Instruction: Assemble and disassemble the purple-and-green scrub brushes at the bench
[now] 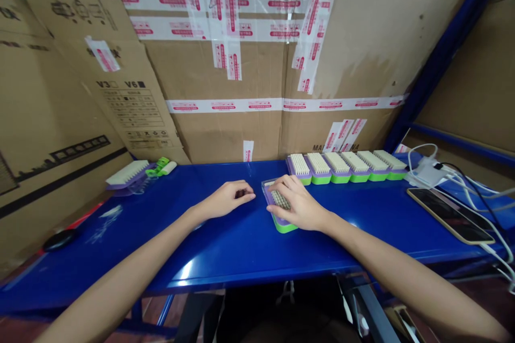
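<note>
My right hand (296,202) is on a scrubbing brush (285,225) with a green base, a purple rim and pale bristles facing up. Its fingers curl over the top and hide part of the bristles. A clear plastic edge shows at the brush's far left corner. To the left, my left hand (230,198) hovers just above or rests on the blue table (237,241), which I cannot tell. Its fingers are bent, the thumb is apart from them, and nothing shows between them.
Several similar brushes (338,167) stand in a row at the back right. On the left lie another brush (129,174) and a small green part (161,167). A phone (450,215) and white cables (462,177) occupy the right end. Taped cardboard (225,134) walls the back.
</note>
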`<state>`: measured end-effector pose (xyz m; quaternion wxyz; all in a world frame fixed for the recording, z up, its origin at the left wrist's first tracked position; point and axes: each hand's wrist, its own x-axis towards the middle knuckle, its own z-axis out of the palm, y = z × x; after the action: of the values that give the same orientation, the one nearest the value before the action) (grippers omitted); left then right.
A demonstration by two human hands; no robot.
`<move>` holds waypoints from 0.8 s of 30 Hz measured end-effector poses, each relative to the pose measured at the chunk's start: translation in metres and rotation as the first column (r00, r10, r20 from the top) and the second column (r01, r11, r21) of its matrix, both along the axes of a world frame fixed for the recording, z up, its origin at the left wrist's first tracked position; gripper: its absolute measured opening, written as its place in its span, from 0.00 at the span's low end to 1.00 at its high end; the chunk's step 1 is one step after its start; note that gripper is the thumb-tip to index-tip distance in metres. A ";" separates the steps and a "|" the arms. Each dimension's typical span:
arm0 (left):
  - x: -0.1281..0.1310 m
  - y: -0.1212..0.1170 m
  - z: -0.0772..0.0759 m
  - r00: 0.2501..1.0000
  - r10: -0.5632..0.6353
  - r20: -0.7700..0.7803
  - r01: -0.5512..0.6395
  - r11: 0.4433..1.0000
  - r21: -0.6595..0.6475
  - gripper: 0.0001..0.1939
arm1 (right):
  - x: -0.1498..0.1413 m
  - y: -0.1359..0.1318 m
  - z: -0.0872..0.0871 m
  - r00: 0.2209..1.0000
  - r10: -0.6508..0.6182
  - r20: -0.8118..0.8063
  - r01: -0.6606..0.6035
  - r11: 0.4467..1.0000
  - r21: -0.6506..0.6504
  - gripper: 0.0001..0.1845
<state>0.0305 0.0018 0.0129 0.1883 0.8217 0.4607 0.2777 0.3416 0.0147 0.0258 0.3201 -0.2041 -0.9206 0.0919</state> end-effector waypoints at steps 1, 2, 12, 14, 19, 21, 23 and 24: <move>0.000 0.000 0.000 1.000 -0.003 0.000 0.003 1.000 -0.003 0.22 | 0.000 0.001 -0.001 1.000 -0.010 -0.001 0.010 0.999 -0.038 0.24; 0.001 0.000 0.000 1.000 -0.005 -0.001 0.005 1.000 -0.006 0.22 | -0.001 0.002 -0.003 1.000 -0.020 0.003 0.020 0.997 -0.077 0.27; 0.024 -0.008 -0.002 0.997 -0.083 -0.001 0.083 0.996 -0.024 0.23 | -0.002 0.008 -0.012 0.993 -0.118 -0.008 0.112 0.959 -0.259 0.39; 0.028 -0.011 -0.001 0.995 -0.101 -0.002 0.101 0.995 -0.023 0.23 | -0.003 0.007 -0.011 0.995 -0.091 -0.044 0.076 0.962 -0.262 0.35; 0.031 -0.016 0.002 0.992 -0.119 0.051 0.121 0.992 -0.030 0.22 | -0.004 0.009 -0.015 0.993 -0.064 -0.103 0.033 0.959 -0.282 0.32; 0.030 -0.016 0.001 0.993 -0.105 0.050 0.106 0.994 -0.019 0.22 | -0.003 0.009 -0.016 0.991 -0.075 -0.109 0.041 0.957 -0.287 0.32; 0.029 -0.015 -0.001 0.996 -0.075 0.058 0.076 0.997 -0.012 0.22 | -0.001 0.009 -0.017 0.991 -0.075 -0.113 0.040 0.959 -0.281 0.31; 0.028 -0.014 -0.002 0.996 -0.057 0.067 0.058 0.998 -0.016 0.22 | -0.001 0.008 -0.017 0.990 -0.072 -0.118 0.038 0.961 -0.272 0.31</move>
<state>0.0580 -0.0124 0.0113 0.2190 0.8231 0.4329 0.2954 0.3408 0.0232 0.0087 0.3494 -0.2650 -0.8713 0.2201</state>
